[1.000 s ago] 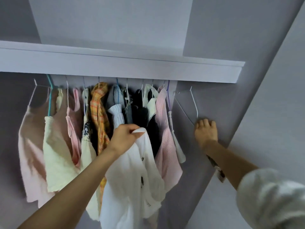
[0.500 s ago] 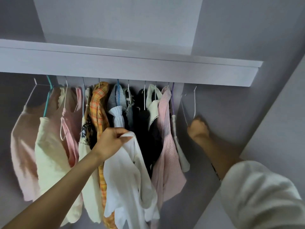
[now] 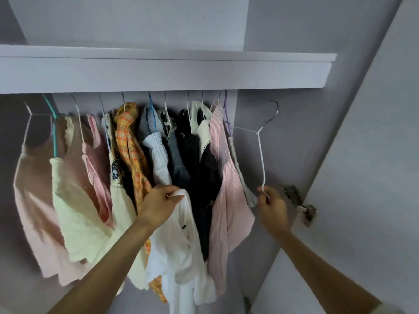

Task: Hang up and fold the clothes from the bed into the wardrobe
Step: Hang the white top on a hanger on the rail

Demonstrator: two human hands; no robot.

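The right hand [image 3: 273,203] has its fingers curled round the lower corner of a white wire hanger [image 3: 260,155], pinching it at the bend; the hanger is bare and tilted, its metal hook [image 3: 273,112] up at about one o'clock from the hand and free of anything, just under the shelf edge. The left hand [image 3: 158,206] grips a bunched fold of a white shirt [image 3: 181,252], thumb and fingers closed over the cloth near its top, and the shirt hangs down from that hand toward six o'clock, dark buttons showing on its front. The shirt is in front of the row of hung clothes, not on a hanger itself. Behind the left hand, at twelve o'clock, hang dark garments [image 3: 199,168] and a white ruffled piece [image 3: 158,159]; at ten o'clock an orange plaid shirt [image 3: 130,141], then a cream top [image 3: 74,200] and pink tops [image 3: 34,196] out at nine o'clock. Between the two hands a pink striped shirt [image 3: 226,200] hangs, touching the dark garments on its left. Above everything runs the pale wardrobe shelf [image 3: 158,73]. At three o'clock from the right hand a metal hinge [image 3: 301,206] sits on the open wardrobe door [image 3: 362,177]
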